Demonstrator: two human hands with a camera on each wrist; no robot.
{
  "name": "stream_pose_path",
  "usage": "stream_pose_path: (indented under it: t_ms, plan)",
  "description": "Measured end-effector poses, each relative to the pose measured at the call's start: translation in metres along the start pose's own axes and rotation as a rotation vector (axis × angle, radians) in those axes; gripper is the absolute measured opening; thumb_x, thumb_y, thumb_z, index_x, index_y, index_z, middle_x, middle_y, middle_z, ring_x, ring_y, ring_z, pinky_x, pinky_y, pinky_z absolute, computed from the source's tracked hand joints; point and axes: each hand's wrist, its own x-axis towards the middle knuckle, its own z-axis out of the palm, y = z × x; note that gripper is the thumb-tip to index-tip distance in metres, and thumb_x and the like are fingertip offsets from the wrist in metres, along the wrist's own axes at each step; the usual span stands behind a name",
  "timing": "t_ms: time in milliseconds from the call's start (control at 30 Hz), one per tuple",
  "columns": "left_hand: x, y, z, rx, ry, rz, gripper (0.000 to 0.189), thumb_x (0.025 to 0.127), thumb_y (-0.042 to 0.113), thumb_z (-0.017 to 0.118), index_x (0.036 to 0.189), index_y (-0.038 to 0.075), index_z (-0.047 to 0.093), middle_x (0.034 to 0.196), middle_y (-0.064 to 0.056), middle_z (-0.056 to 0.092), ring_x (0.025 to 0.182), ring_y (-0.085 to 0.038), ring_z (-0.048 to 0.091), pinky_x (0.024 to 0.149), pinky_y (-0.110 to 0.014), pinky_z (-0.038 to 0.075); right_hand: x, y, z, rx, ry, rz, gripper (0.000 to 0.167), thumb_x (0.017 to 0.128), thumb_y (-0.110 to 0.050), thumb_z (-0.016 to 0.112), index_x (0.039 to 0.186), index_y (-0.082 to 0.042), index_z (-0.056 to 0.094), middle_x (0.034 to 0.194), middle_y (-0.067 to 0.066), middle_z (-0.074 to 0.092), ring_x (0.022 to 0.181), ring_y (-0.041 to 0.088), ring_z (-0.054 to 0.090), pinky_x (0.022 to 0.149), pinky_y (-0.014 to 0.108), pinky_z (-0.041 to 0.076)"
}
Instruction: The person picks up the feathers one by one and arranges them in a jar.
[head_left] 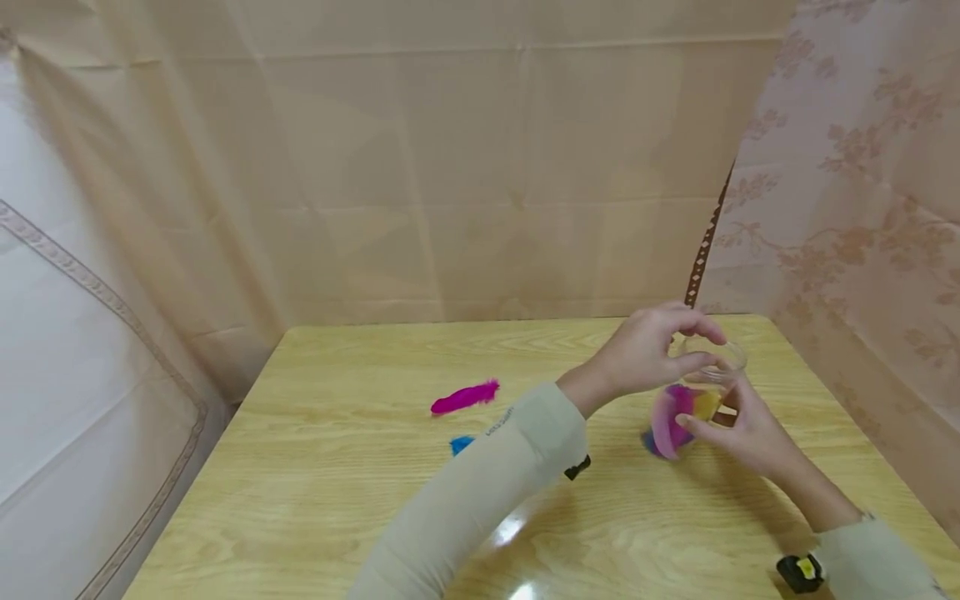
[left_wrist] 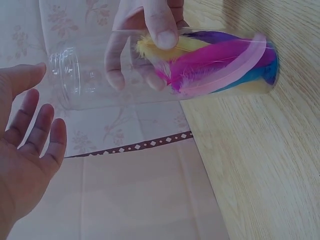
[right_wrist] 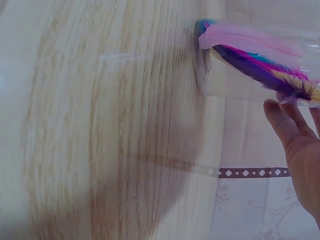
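A clear jar (head_left: 731,358) stands at the right of the table with its mouth up. Pink, magenta, yellow, blue and purple feathers (left_wrist: 220,62) lie inside it, gathered toward the bottom. My right hand (head_left: 753,433) grips the jar's side, thumb and fingers around it. At the mouth, my left hand (head_left: 641,354) has its fingers spread and loosely bent beside the rim, with nothing seen between them. In the left wrist view a fingertip comes very close to the rim; whether it touches, I cannot tell.
A magenta feather (head_left: 465,397) lies mid-table, left of my left arm. Part of a blue feather (head_left: 461,445) shows beside my left sleeve, which covers the rest. Beige curtain (head_left: 480,183) hangs behind the wooden table (head_left: 300,467), and flowered cloth (head_left: 862,250) along the right.
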Motion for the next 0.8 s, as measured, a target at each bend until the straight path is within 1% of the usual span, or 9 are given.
stream_pose_path:
  t_ms: [133,267,367,433,533,667,800]
  plan:
    - [-0.001,0.001,-0.001,0.009,0.001,0.013,0.021,0.094,0.016,0.075,0.115,0.01,0.072,0.112,0.006,0.068,0.104,0.002,0.052,0.094,-0.008,0.039,-0.002,0.003,-0.001,-0.007,-0.003,0.001,0.08,0.087,0.001,0.078,0.151,-0.013,0.032,0.129,-0.008,0.053,0.108,0.004,0.056,0.079,0.02,0.054]
    - [-0.004,0.0,-0.003,0.011,0.006,0.012,0.021,0.094,0.017,0.075,0.115,0.012,0.073,0.111,0.007,0.067,0.102,0.004,0.051,0.091,-0.007,0.04,-0.002,0.004,-0.001,-0.004,-0.015,-0.004,0.085,0.087,0.001,0.077,0.154,-0.015,0.028,0.131,0.0,0.053,0.109,0.005,0.055,0.079,0.022,0.055]
    - [-0.007,-0.002,-0.005,0.009,0.013,0.011,0.022,0.095,0.018,0.075,0.115,0.011,0.073,0.111,0.007,0.067,0.102,0.003,0.052,0.089,-0.007,0.04,-0.001,0.003,-0.001,-0.004,-0.017,-0.004,0.088,0.088,0.001,0.077,0.156,-0.017,0.025,0.132,0.006,0.052,0.111,0.005,0.054,0.079,0.023,0.056]
    - [-0.009,-0.004,-0.006,0.011,0.016,0.013,0.022,0.095,0.017,0.074,0.116,0.01,0.073,0.112,0.006,0.067,0.103,0.002,0.053,0.089,-0.006,0.039,-0.001,0.003,-0.002,-0.008,-0.015,-0.005,0.087,0.088,0.0,0.077,0.156,-0.016,0.025,0.132,0.008,0.053,0.11,0.005,0.054,0.078,0.022,0.056]
    - [-0.013,-0.006,-0.009,0.02,0.013,0.013,0.024,0.095,0.017,0.074,0.118,0.01,0.072,0.114,0.005,0.067,0.104,0.001,0.053,0.092,-0.006,0.038,-0.001,0.002,-0.003,-0.01,-0.01,-0.006,0.085,0.088,0.001,0.077,0.155,-0.014,0.027,0.132,0.008,0.055,0.11,0.005,0.055,0.079,0.021,0.055]
    - [-0.021,-0.011,-0.015,0.023,-0.002,0.0,0.026,0.095,0.018,0.073,0.121,0.011,0.071,0.119,0.004,0.067,0.109,0.001,0.053,0.096,-0.008,0.038,-0.002,0.003,-0.004,-0.008,-0.008,-0.004,0.083,0.088,0.001,0.077,0.153,-0.012,0.027,0.131,0.005,0.058,0.107,0.004,0.057,0.079,0.021,0.055]
    - [-0.034,-0.017,-0.027,0.017,-0.052,-0.039,0.032,0.096,0.018,0.073,0.127,0.013,0.068,0.126,0.004,0.064,0.117,-0.003,0.053,0.101,-0.013,0.038,-0.002,0.002,-0.004,-0.016,-0.008,0.001,0.081,0.088,0.0,0.078,0.152,-0.012,0.029,0.129,0.004,0.058,0.104,0.006,0.058,0.079,0.021,0.055]
